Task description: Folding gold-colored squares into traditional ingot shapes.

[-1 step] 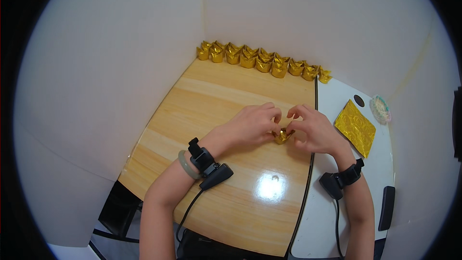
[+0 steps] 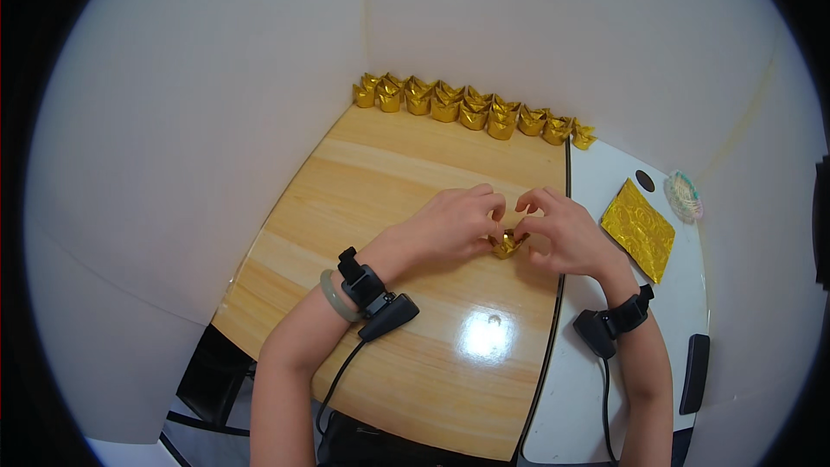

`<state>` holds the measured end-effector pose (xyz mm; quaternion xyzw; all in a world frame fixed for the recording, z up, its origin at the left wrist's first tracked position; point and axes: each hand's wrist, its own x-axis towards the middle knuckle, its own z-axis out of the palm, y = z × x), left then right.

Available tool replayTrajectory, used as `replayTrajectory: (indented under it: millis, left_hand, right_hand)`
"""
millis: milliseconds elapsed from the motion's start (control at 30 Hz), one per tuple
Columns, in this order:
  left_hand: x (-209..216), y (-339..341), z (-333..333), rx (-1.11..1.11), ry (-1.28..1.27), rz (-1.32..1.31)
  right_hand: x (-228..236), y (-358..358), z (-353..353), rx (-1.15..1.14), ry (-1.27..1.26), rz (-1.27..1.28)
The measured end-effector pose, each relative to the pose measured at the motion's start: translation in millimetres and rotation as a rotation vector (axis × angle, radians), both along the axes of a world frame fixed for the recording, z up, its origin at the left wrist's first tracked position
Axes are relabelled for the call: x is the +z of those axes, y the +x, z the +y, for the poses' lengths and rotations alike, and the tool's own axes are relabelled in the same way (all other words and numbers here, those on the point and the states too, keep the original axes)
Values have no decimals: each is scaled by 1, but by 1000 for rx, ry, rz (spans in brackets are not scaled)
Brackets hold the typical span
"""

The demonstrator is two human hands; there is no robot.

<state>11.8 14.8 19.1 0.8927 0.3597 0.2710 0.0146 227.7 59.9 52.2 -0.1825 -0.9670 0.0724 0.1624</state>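
Note:
A small folded gold foil paper ingot (image 2: 507, 246) sits on the wooden board, right of its middle, between my two hands. My left hand (image 2: 462, 218) pinches its left side, the thumb and finger bent together. From the other side, my right hand (image 2: 558, 229) grips its right edge with thumb and forefinger, the remaining fingers curled. My fingers partly cover the ingot, so only its near face and raised middle show. Each of my wrists carries a black strapped device with a cable.
Several finished gold paper ingots (image 2: 446, 104) line the far edge by the wall. A stack of gold foil sheets (image 2: 640, 232) lies on the white tabletop (image 2: 571, 398) at right, near a roundish pale woven item (image 2: 684, 197). White walls enclose the wooden board (image 2: 363, 175) at left and back.

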Motion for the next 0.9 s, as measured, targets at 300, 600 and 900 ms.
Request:
replayTrajectory:
  millis: [300,600,900]
  left_hand:
    - [-1,-2,2,-8,-71,49]
    - [-36,-25,34,317,-587,-663]
    - [-58,-32,37,202,-305,-170]
  right_hand:
    - [3,3,-1,14,-25,-14]
    - [5,10,8,-80,-248,-22]
    - [37,4,73,-277,74,-18]
